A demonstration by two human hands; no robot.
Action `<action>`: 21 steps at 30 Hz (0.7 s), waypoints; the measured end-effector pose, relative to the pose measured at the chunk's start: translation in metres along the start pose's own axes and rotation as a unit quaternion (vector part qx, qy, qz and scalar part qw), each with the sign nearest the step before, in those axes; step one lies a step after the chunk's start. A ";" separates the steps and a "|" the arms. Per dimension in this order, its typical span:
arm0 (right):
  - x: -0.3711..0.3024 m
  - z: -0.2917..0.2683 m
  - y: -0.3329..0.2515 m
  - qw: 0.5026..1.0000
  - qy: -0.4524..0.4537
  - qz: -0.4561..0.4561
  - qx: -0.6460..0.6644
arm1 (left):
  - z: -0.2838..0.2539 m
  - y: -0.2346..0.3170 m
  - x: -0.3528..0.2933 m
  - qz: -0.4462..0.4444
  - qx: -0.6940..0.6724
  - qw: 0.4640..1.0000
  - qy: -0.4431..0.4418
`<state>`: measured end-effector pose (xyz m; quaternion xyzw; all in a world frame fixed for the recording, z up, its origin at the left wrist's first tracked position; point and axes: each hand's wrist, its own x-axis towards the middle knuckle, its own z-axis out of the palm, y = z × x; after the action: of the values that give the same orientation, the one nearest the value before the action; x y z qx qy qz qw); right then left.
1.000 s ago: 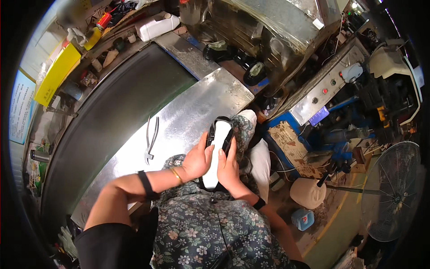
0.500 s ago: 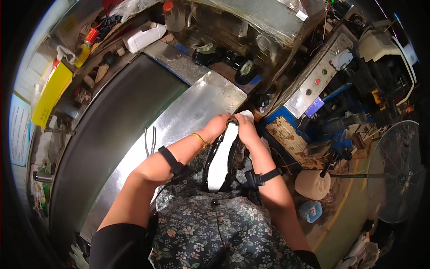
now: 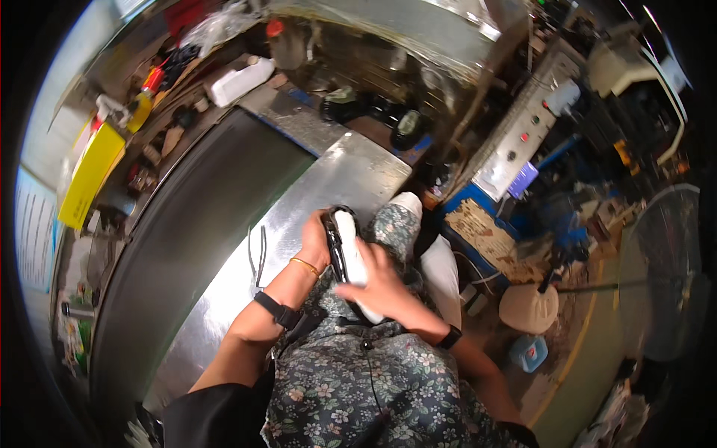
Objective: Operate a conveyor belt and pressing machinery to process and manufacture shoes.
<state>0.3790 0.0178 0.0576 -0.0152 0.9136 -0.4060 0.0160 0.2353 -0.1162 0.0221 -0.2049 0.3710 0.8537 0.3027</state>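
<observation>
I hold a shoe (image 3: 348,254) with a white sole and black upper over my lap, sole up, toe pointing away from me. My left hand (image 3: 314,240) grips its left side near the toe. My right hand (image 3: 381,282) lies flat across the sole nearer the heel, fingers spread over it. The shoe sits above the edge of a shiny metal table (image 3: 314,194). My floral-patterned garment (image 3: 351,373) fills the space below.
A pair of thin metal pliers (image 3: 258,254) lies on the metal table left of my hands. A dark conveyor belt (image 3: 187,231) runs beside it. A white jug (image 3: 239,81), a yellow box (image 3: 88,175), a control panel (image 3: 515,142) and a fan (image 3: 661,276) surround me.
The shoe and both hands came back toward my lap from their farther reach half a second ago. My right hand has shifted from gripping the toe end onto the sole.
</observation>
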 end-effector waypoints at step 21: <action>-0.100 -0.492 0.186 0.850 0.483 0.209 0.011 | 0.008 -0.084 -0.064 0.423 0.758 0.428 -0.251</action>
<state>0.4559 0.5117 0.2510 0.3746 0.7828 -0.3595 -0.3430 0.3379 -0.0880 0.0213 0.5133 0.8166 0.2635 0.0166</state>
